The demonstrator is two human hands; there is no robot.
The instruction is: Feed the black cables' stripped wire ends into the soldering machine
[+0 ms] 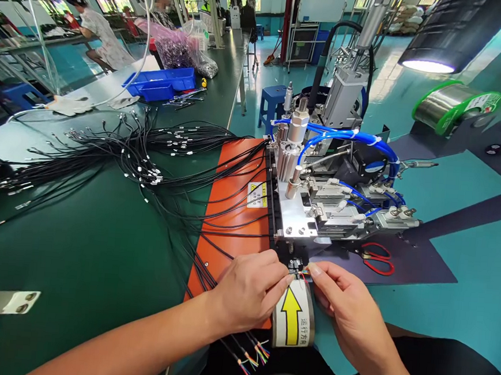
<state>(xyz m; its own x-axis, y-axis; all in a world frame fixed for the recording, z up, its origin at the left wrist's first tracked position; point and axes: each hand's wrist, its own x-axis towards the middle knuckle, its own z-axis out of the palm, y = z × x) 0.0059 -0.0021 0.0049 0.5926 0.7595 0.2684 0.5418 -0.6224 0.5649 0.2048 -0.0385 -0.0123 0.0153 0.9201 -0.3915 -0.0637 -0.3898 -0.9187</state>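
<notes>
My left hand [253,292] is closed in a pinch on a cable whose thin coloured wires [302,272] fan out between my hands. My right hand [345,302] is closed too, thumb and fingertips gripping the ends of those wires. Both hands meet just above a round drum [303,336] with a yellow arrow label, at the front of a metal machine [296,214] with cylinders and blue air tubes. Several black cables [233,180] run over an orange plate [220,208] into the machine's side. Below my left wrist hang stripped cable ends [257,355] with coloured wires.
Red-handled scissors [377,258] lie right of the machine. A green solder spool [456,105] and a black lamp [448,35] stand at the right. Bundled black cables [119,148] and a blue bin [159,82] lie on the green table [98,245]. Two people sit farther back.
</notes>
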